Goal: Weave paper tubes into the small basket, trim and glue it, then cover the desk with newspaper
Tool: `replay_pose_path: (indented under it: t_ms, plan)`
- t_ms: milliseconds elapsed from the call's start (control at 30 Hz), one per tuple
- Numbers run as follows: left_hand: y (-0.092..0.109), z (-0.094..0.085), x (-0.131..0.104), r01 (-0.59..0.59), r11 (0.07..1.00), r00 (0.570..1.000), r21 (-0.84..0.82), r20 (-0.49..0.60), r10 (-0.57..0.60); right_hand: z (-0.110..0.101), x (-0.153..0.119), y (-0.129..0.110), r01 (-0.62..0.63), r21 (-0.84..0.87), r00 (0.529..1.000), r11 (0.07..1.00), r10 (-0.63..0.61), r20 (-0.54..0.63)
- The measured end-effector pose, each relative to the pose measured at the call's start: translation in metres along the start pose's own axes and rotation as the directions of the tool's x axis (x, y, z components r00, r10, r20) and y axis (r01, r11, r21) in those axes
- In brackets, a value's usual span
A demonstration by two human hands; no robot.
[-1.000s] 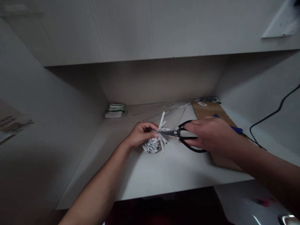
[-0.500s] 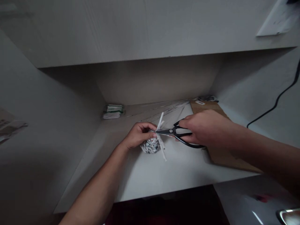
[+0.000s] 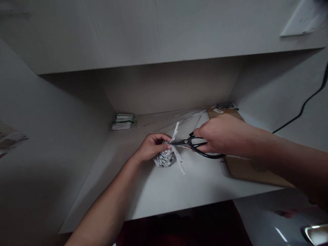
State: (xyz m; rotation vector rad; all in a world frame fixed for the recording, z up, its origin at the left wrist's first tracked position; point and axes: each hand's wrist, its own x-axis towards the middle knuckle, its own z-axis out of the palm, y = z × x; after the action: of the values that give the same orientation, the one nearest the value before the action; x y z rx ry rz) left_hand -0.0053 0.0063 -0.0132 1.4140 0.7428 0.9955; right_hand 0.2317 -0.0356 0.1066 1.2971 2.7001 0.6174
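Note:
My left hand pinches the top of a small woven piece, white with dark flecks, above the white shelf. Several white paper strips stick out from its right side, up and down. My right hand is wrapped round the handles of black scissors. The blades point left, their tips at the strips beside my left thumb. Whether the tips have a strip between them is too small to tell.
A flat brown cardboard piece lies under my right forearm. Long thin sticks lie along the back of the shelf. At the back left is a white packet with a green band. A black cable hangs at the right.
My right hand and the scissors have shifted slightly left and up. The lower paper strips have swung a little to the right. My left hand has barely moved.

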Motion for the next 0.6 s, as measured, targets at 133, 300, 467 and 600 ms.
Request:
replay_pose_path:
  t_ms: [133, 300, 467, 600]
  plan:
    - [0.0002, 0.0004, -0.0003, 0.013, 1.0, 1.0, 0.0, -0.011, -0.013, -0.0011, 0.0015, 0.0017, 0.022, 0.022, 0.997, 1.0, -0.024, 0.068]
    - [-0.001, 0.0, -0.0003, 0.025, 1.0, 1.0, 0.012, -0.017, -0.024, 0.0007, -0.0012, -0.0005, -0.027, 0.042, 0.993, 0.999, 0.021, 0.12]
    - [-0.0008, 0.0004, 0.0, 0.028, 1.0, 0.999, 0.001, -0.018, -0.028, 0.0021, -0.0033, -0.0028, -0.028, 0.039, 0.991, 0.999, 0.023, 0.129]
    - [-0.0006, 0.0011, -0.0001, 0.027, 0.999, 1.0, -0.019, -0.009, -0.027, 0.0031, -0.0029, -0.0041, -0.042, 0.035, 0.989, 0.998, 0.037, 0.141]
